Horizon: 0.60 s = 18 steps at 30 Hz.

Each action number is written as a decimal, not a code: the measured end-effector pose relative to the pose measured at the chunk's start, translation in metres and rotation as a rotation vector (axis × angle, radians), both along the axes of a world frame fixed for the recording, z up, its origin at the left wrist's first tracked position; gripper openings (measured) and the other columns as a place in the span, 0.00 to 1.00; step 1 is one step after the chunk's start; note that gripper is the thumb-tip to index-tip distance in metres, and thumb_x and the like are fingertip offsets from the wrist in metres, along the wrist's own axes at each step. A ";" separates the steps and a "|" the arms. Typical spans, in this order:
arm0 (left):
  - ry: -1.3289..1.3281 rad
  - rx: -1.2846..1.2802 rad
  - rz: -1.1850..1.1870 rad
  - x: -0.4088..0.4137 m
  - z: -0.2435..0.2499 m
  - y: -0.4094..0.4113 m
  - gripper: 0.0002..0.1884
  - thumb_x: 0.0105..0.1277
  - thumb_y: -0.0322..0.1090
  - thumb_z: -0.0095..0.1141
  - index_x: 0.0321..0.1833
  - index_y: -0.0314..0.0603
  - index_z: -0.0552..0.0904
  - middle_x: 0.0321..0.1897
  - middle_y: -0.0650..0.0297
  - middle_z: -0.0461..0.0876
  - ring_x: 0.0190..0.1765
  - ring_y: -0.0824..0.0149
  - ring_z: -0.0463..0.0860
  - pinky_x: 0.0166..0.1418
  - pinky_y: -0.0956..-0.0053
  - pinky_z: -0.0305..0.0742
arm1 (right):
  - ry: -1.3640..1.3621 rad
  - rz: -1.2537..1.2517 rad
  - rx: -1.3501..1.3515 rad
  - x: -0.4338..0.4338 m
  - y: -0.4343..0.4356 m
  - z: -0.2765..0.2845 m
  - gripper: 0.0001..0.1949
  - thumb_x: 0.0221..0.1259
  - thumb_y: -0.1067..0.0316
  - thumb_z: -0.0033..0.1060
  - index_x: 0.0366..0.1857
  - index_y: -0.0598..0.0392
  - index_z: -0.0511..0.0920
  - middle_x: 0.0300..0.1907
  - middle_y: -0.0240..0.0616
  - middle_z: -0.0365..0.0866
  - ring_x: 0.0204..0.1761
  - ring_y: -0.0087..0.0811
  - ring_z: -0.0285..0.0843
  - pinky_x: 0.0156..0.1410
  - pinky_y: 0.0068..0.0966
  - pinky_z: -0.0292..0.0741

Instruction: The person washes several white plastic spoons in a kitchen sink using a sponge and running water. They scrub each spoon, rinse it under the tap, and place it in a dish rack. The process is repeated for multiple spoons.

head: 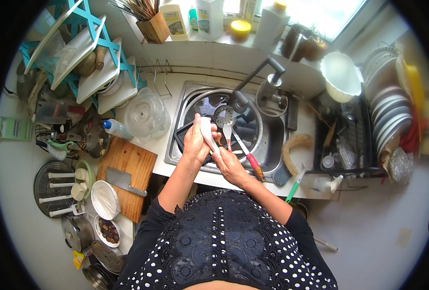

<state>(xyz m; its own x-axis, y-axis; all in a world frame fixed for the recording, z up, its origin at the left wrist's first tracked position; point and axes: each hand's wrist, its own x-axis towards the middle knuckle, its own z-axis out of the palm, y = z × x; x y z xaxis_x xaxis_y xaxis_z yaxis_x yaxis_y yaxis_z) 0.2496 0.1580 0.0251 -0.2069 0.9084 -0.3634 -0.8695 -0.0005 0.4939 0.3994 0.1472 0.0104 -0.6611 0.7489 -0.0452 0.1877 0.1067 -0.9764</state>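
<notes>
Above the near edge of the metal sink, my left hand cups the bowl of a white spoon, palm turned up. My right hand grips the lower end of its handle. Below and beyond them, a large round metal basin sits in the sink. In it lie a slotted skimmer, a smaller white spoon and a utensil with a red and wooden handle. The dark faucet reaches over the basin.
Left of the sink stand clear plastic containers, a blue-capped bottle and a wooden board bearing a cleaver. To the right are a loofah, a green-handled brush, a spray bottle and a black dish rack with plates.
</notes>
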 end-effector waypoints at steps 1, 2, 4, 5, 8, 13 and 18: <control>-0.020 0.033 -0.035 0.001 0.000 0.001 0.18 0.74 0.48 0.47 0.47 0.36 0.73 0.32 0.57 0.76 0.30 0.67 0.75 0.41 0.68 0.77 | 0.016 -0.012 -0.031 0.000 0.000 -0.004 0.13 0.74 0.60 0.43 0.36 0.61 0.70 0.23 0.44 0.71 0.25 0.38 0.68 0.35 0.35 0.68; -0.039 0.067 -0.070 0.003 -0.002 0.000 0.18 0.74 0.47 0.47 0.48 0.36 0.73 0.33 0.57 0.76 0.31 0.67 0.75 0.42 0.68 0.76 | 0.060 -0.039 -0.037 0.001 0.000 -0.013 0.14 0.74 0.60 0.43 0.36 0.60 0.72 0.21 0.38 0.70 0.24 0.33 0.67 0.33 0.31 0.67; -0.066 0.144 -0.129 0.005 -0.015 0.000 0.12 0.74 0.38 0.47 0.51 0.36 0.72 0.38 0.57 0.76 0.35 0.67 0.74 0.44 0.67 0.75 | 0.045 -0.041 -0.265 0.004 0.003 -0.015 0.15 0.74 0.57 0.45 0.34 0.57 0.74 0.22 0.29 0.67 0.25 0.21 0.63 0.31 0.22 0.65; 0.001 0.126 -0.147 0.005 -0.025 -0.001 0.11 0.68 0.25 0.49 0.52 0.36 0.71 0.40 0.56 0.76 0.36 0.65 0.75 0.46 0.67 0.74 | 0.040 -0.041 -0.306 0.006 0.005 -0.020 0.15 0.74 0.56 0.45 0.33 0.57 0.74 0.22 0.27 0.66 0.26 0.18 0.62 0.31 0.20 0.64; 0.021 0.102 -0.204 0.010 -0.029 -0.003 0.22 0.58 0.15 0.53 0.56 0.35 0.68 0.44 0.54 0.77 0.43 0.61 0.78 0.53 0.65 0.75 | 0.003 -0.060 -0.270 0.011 0.009 -0.032 0.16 0.73 0.55 0.47 0.33 0.58 0.75 0.22 0.25 0.69 0.26 0.17 0.63 0.30 0.22 0.64; 0.080 0.004 -0.250 0.013 -0.047 0.002 0.20 0.62 0.21 0.54 0.58 0.34 0.69 0.42 0.58 0.78 0.38 0.69 0.78 0.47 0.75 0.75 | -0.023 0.044 -0.365 0.013 0.023 -0.042 0.15 0.73 0.55 0.48 0.31 0.52 0.74 0.20 0.19 0.63 0.20 0.13 0.57 0.23 0.16 0.54; -0.043 -0.101 -0.207 -0.021 -0.083 0.016 0.13 0.74 0.39 0.44 0.53 0.38 0.72 0.22 0.70 0.66 0.19 0.80 0.59 0.22 0.85 0.55 | -0.203 -0.375 -0.174 0.058 0.102 -0.056 0.20 0.71 0.49 0.50 0.33 0.58 0.77 0.19 0.31 0.74 0.18 0.20 0.70 0.24 0.19 0.68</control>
